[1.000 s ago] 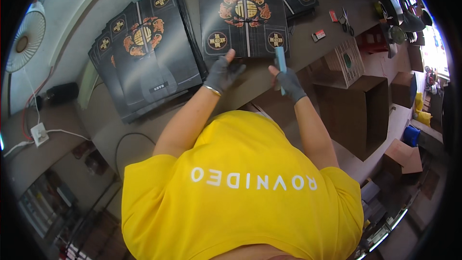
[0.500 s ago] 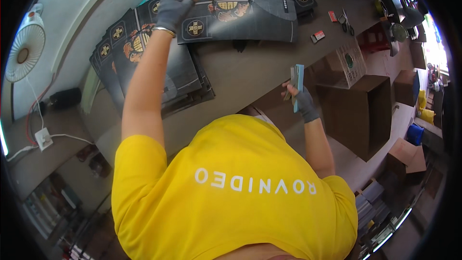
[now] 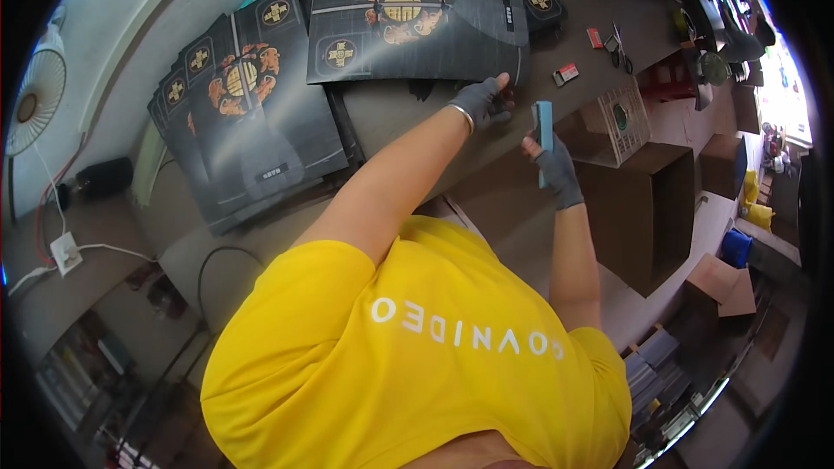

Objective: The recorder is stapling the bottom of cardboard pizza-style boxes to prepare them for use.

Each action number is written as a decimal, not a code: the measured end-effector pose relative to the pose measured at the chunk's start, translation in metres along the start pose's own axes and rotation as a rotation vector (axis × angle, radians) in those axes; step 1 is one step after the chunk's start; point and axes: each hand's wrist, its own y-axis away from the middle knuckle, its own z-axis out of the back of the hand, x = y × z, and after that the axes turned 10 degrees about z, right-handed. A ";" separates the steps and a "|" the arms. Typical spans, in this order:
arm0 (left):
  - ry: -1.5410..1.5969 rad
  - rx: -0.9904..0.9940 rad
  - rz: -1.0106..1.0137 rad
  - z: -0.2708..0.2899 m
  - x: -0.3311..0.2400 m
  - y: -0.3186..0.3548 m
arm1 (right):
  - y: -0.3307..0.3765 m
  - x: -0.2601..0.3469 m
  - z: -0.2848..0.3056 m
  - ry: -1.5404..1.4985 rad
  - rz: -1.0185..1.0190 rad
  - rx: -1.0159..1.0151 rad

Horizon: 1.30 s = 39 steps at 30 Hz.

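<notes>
A pile of dark printed sheets [image 3: 347, 26] with gold and orange emblems lies at the far side of the table. My left hand [image 3: 482, 104], in a grey fingerless glove, is at the near right edge of that pile. Its thumb stands apart from the fingers, and nothing shows in its grip; whether it touches the sheet edge I cannot tell. My right hand [image 3: 559, 172], gloved the same way, is closed around a light blue stapler [image 3: 545, 128] held upright by the table's front edge. More dark printed sheets [image 3: 300, 135] lie fanned out at the left.
Two small red-and-white boxes [image 3: 565, 75] and a pair of scissors [image 3: 618, 50] lie on the table [image 3: 395, 135] at the right. Below its edge stands an open cardboard box [image 3: 638, 217] with a pale basket [image 3: 622, 124] by it. A white fan [image 3: 36, 100] is at the left wall.
My left hand has come from the pile's far left down to its near right edge. My right hand keeps the stapler, whose two arms looked spread before and now appear closer together.
</notes>
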 end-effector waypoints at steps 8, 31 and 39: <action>-0.304 -0.019 -0.052 0.040 -0.015 0.056 | 0.022 -0.029 -0.006 -0.063 -0.140 0.124; -0.592 -0.301 -0.430 0.104 0.002 0.140 | 0.001 0.050 -0.128 0.212 -0.133 0.419; -0.624 -0.412 -0.450 0.086 0.009 0.141 | 0.000 0.044 -0.130 0.215 -0.142 0.358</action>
